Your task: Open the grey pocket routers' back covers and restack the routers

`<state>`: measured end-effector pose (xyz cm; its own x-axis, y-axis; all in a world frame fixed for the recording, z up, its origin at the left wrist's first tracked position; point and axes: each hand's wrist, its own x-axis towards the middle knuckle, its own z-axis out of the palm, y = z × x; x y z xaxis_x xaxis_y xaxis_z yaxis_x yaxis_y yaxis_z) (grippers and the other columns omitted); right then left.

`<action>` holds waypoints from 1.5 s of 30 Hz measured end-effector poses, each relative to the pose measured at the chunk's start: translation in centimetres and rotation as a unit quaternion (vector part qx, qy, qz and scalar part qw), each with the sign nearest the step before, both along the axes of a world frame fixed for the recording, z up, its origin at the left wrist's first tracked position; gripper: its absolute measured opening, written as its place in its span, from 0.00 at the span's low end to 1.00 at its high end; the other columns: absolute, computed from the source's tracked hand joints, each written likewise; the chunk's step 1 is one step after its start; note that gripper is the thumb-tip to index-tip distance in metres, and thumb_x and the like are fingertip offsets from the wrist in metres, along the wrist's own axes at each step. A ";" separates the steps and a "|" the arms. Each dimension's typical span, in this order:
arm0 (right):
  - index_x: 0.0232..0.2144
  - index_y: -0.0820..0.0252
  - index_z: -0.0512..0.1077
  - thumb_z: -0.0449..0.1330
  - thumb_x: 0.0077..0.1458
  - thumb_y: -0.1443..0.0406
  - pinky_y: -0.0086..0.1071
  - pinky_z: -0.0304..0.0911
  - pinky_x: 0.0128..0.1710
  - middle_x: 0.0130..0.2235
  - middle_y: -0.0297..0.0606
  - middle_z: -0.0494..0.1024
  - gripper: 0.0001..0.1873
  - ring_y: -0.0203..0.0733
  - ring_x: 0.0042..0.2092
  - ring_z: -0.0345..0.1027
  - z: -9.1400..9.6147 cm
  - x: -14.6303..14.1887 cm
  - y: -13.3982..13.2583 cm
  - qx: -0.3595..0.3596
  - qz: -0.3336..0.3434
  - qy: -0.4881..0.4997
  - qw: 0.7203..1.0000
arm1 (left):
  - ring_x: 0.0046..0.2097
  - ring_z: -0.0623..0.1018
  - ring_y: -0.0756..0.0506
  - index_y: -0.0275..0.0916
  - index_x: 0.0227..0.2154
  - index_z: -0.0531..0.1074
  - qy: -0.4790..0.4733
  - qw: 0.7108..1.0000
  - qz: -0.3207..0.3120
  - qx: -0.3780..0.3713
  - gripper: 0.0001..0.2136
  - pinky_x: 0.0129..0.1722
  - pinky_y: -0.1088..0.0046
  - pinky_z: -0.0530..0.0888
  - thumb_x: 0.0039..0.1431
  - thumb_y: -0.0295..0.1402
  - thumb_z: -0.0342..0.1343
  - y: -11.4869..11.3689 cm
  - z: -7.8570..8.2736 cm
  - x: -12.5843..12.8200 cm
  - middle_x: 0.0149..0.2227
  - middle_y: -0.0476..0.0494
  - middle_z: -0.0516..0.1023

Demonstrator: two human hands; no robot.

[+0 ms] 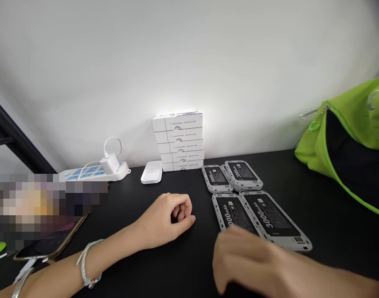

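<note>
My left hand (169, 221) lies on the black table, fingers loosely curled in and thumb stretched forward, with nothing visible in it. My right hand (242, 258) is smeared by motion over the table's front right; its fingers bend downward and their tips are hidden. Just beyond it are grey device casings fitted with black batteries marked 3000mAh: a large front right casing (272, 219), a front left casing (234, 209) partly covered by the hand, a back left casing (217, 179) and a back right stack (243, 174). None of these is visibly gripped.
White boxes (181, 142) are stacked against the wall (226, 54). Beside them sits a small pile of white covers (152, 171). A power strip (119, 174) with a plugged-in charger (109, 163) stands left. A phone (53, 240) lies front left, a green bag (341, 149) at right.
</note>
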<state>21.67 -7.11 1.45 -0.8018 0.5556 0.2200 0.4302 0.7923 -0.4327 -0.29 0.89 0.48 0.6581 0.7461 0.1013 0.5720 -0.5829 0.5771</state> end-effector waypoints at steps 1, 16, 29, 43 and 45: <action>0.35 0.53 0.65 0.60 0.58 0.61 0.30 0.63 0.38 0.38 0.33 0.74 0.06 0.39 0.39 0.67 0.8 0.6 0.3 -0.034 -0.041 0.008 0.999 | 0.29 0.67 0.49 0.40 0.25 0.64 0.002 1.000 -0.002 -0.002 0.07 0.33 0.71 0.64 0.58 0.33 0.54 0.0 0.1 0.0 0.25 0.54 0.67; 0.50 0.50 0.66 0.69 0.32 0.41 0.55 0.57 0.49 0.48 0.43 0.70 0.44 0.61 0.46 0.62 1.6 4.4 4.3 -0.043 -0.220 -0.140 0.964 | 0.33 0.69 0.46 0.41 0.32 0.64 -0.006 1.000 0.008 0.012 0.14 0.37 0.67 0.69 0.55 0.44 0.61 -0.8 0.6 0.1 0.31 0.50 0.70; 0.41 0.53 0.65 0.66 0.41 0.45 0.40 0.64 0.39 0.45 0.37 0.65 0.29 0.49 0.44 0.62 1.7 -0.3 5.8 -0.212 -0.230 -0.033 0.949 | 0.54 0.67 0.31 0.44 0.56 0.50 -0.065 0.996 -0.019 0.052 0.47 0.49 0.50 0.73 0.36 0.53 0.69 -2.1 -1.3 0.1 0.52 0.36 0.60; 0.42 0.55 0.68 0.63 0.51 0.62 0.35 0.65 0.29 0.41 0.38 0.73 0.15 0.38 0.31 0.70 2.8 0.3 10.6 -0.162 -0.262 0.201 0.930 | 0.61 0.59 0.27 0.47 0.58 0.51 0.022 0.992 0.099 0.075 0.31 0.53 0.40 0.66 0.56 0.50 0.56 -0.5 -1.7 -0.8 0.58 0.35 0.57; 0.43 0.58 0.72 0.62 0.54 0.61 0.40 0.68 0.33 0.36 0.40 0.77 0.14 0.44 0.33 0.73 2.5 0.6 12.0 -0.143 -0.296 0.133 0.935 | 0.66 0.50 0.28 0.49 0.59 0.50 0.034 0.988 0.108 0.108 0.25 0.57 0.36 0.59 0.63 0.45 0.50 -0.4 -2.1 -1.0 0.63 0.35 0.52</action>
<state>22.24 4.88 3.91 -0.2735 0.9513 0.1424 0.6030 0.2849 -0.7451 -1.24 0.54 -1.64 0.4963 0.8358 0.2350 0.7301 -0.5482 0.4079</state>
